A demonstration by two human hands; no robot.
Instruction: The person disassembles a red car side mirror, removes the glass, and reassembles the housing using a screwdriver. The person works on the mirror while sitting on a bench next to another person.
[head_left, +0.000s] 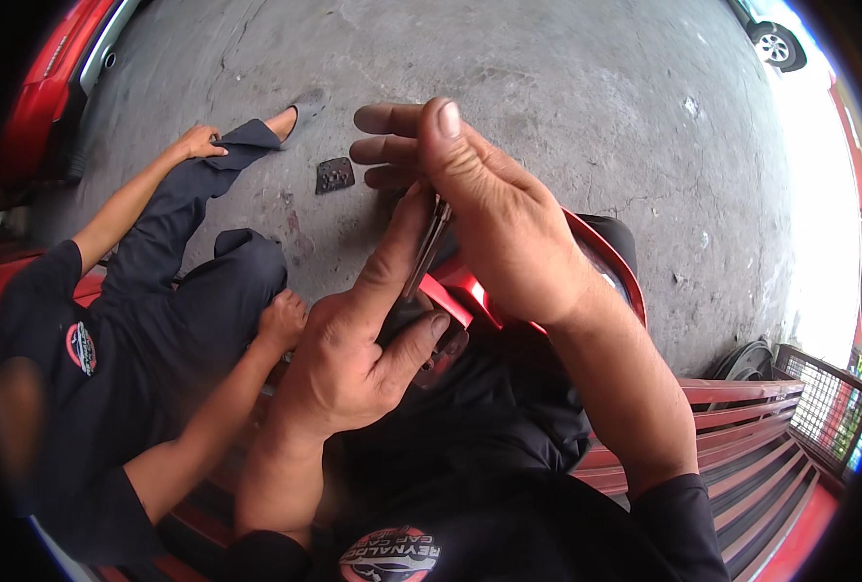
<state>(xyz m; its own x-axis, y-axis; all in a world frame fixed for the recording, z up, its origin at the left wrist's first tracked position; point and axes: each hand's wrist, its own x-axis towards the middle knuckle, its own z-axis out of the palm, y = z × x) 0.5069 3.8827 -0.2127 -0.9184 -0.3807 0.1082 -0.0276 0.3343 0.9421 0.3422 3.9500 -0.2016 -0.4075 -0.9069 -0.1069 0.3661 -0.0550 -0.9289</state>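
Observation:
My left hand [353, 359] is closed around a slim, shiny metal rod [426, 252], its index finger lying along the rod. The rod's exact kind is unclear. At the rod's upper end my right hand [494, 204] is held with its fingers stretched out and apart, the palm side close to the rod; whether they touch is hidden. Under both hands a glossy red part with a curved rim [479, 301] rests on my lap, largely covered by my hands and arms. A dark, lumpy piece [441, 359] shows below my left thumb.
To my left sits a person in dark clothes [140, 320], one leg stretched out. A small dark piece [334, 176] lies on the concrete floor [567, 87]. I sit on a slatted red bench [732, 427]. A red vehicle [48, 97] stands far left; a car wheel [777, 46] far right.

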